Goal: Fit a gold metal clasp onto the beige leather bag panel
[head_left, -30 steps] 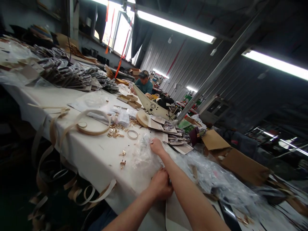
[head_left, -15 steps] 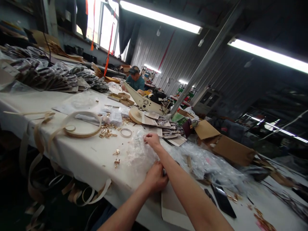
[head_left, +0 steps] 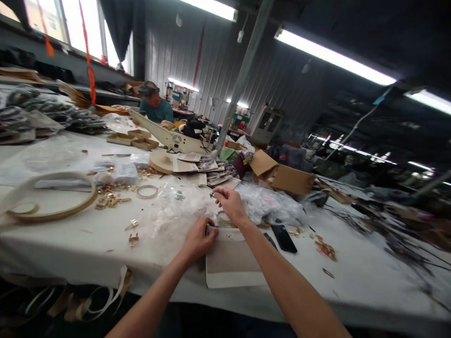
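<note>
Crowding hands: plastic bags (head_left: 183,206), gold clasps (head_left: 112,199), phone (head_left: 283,237)

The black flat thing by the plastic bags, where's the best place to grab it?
Probably by the long edges of the black flat thing, coming from above: it lies flat on the white table, and its near end is clear of the plastic bags.
</note>
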Available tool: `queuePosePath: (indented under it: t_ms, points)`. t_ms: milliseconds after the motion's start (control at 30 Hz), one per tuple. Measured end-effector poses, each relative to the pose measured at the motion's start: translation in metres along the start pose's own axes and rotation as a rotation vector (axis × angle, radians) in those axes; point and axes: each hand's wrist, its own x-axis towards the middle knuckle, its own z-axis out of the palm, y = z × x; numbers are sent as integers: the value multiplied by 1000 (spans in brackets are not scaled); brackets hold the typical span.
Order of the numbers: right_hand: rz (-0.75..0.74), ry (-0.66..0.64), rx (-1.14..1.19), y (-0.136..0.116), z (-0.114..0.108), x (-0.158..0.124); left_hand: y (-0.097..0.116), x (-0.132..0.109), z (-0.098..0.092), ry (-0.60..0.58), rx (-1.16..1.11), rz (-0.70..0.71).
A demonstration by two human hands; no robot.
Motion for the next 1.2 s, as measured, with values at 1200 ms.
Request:
queuePosePath:
  t_ms: [1200]
  points:
    - [-374, 152, -313, 61, -72, -195, 112, 98, 6, -936, 688, -23]
